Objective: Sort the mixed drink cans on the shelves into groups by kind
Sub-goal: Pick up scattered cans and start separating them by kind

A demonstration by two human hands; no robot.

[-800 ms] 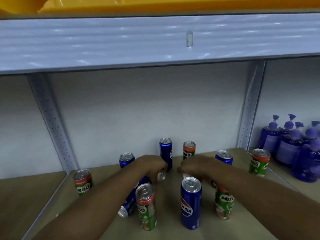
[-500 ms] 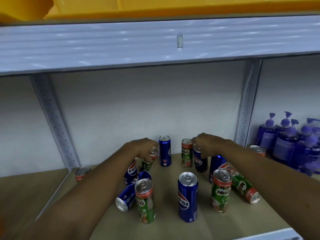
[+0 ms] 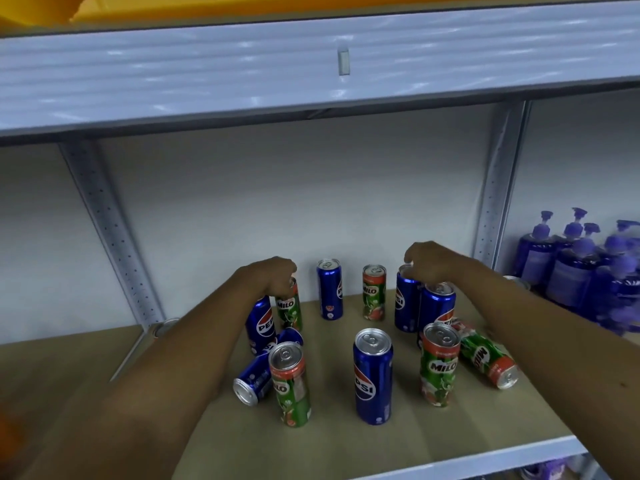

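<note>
Cans sat mixed on the tan shelf [image 3: 346, 441], Pepsi and Milo interleaved. Left hand [image 3: 270, 277] gripped the top of a Milo can [image 3: 289, 306] at back left, fingers [image 3: 287, 289] curled around its rim; can tilted slightly, touching a standing Pepsi can [image 3: 261, 323] on its left. Right hand [image 3: 429, 259] pinched the top of a back Pepsi [image 3: 405, 303] at right, fingertips closed on the rim; that can stood upright, just beside another Pepsi [image 3: 438, 306] in front of it.

Between the hands: one upright blue can [image 3: 329, 289] and one upright Milo [image 3: 374, 292], apart from each other, near the back wall.

Front row: Milo [image 3: 290, 382] upright at left, Pepsi [image 3: 373, 375] upright in the middle, Milo [image 3: 440, 365] upright at right. A blue can [image 3: 254, 377] lay on its side behind the front-left Milo, lid facing the camera. A Milo [image 3: 488, 358] lay on its side at right, partly under the right forearm.

One more can top [image 3: 166, 325] peeked out past the left forearm by the upright post [image 3: 110, 233]; kind not readable. Another can rim showed behind the right arm, mostly hidden.

Next bay to the right: purple pump bottles [image 3: 571, 268], clustered. Yellow bin [image 3: 207, 5] on the shelf above.
</note>
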